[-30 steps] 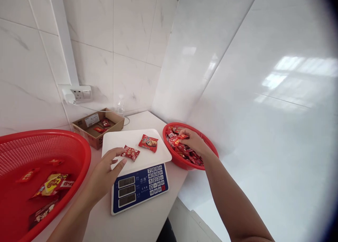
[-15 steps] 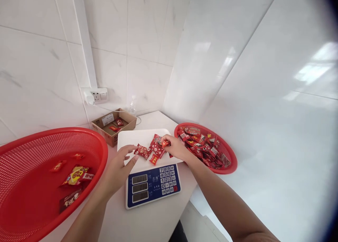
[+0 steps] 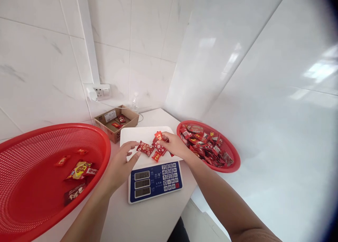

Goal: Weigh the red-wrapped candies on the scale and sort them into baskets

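Observation:
Several red snack packets lie on the white weighing pan of a digital scale. My left hand is over the pan's left side, thumb and fingers apart, its fingertips beside a patterned red packet. At the pan's right, my right hand has thumb and fingers closed on a small red candy packet, above a dotted red packet. Nearer the front edge of the pan lies another small red candy packet. The scale's displays are lit with digits.
A big red basket with a few packets stands at left. Another red basket, heaped with packets, is at right. Behind are a cardboard box with packets, a plastic bottle and a wall socket with a plug and cable.
My right hand has shifted slightly left over the pan with the small candy packet. The top display's digits differ. My left hand stays beside the patterned packet, and the view has shifted slightly.

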`<state>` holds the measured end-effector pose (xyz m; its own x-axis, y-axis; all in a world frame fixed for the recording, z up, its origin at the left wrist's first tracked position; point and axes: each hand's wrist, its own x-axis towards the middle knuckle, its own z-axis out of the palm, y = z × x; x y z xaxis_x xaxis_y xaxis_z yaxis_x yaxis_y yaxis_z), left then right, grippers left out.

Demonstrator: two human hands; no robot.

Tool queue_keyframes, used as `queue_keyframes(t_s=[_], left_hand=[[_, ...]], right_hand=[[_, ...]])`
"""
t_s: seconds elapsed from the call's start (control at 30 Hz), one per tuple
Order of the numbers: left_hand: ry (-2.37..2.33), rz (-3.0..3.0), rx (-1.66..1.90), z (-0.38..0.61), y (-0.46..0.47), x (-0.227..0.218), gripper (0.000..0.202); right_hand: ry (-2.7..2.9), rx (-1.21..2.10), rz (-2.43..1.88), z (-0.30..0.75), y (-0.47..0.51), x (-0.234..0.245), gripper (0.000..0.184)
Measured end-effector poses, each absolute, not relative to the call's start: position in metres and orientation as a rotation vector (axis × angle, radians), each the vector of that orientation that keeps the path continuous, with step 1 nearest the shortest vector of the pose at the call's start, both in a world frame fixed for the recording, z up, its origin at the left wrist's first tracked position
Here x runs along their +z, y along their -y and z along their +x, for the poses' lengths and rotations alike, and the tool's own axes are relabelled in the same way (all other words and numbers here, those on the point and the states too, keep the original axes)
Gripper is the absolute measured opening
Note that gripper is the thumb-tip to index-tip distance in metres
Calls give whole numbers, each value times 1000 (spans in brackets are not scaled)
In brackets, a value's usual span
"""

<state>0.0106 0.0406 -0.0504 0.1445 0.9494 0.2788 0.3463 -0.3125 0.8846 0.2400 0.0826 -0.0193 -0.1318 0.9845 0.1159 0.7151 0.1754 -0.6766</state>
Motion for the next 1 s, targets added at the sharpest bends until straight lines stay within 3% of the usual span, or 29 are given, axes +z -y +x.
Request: queue_keyframes(t_s=[0.2,0.53,0.77,1.0], left_hand=[[-1242,1742,1203,11,-40,-47,34],[-1282,1535,1458,8,-36,-37,39],[-1063,1415,1772,8,-25,-24,23],[-1046,1411,1842,10,-14,-13,20]], right_hand=[[1836,618,-1562,238,-83,-20,35],[1427,279,-1723,318,-45,-27,51],[1266,-155,-1918,388,-16,-72,47],[1247,-233,-1951,393,-7,-90,48]])
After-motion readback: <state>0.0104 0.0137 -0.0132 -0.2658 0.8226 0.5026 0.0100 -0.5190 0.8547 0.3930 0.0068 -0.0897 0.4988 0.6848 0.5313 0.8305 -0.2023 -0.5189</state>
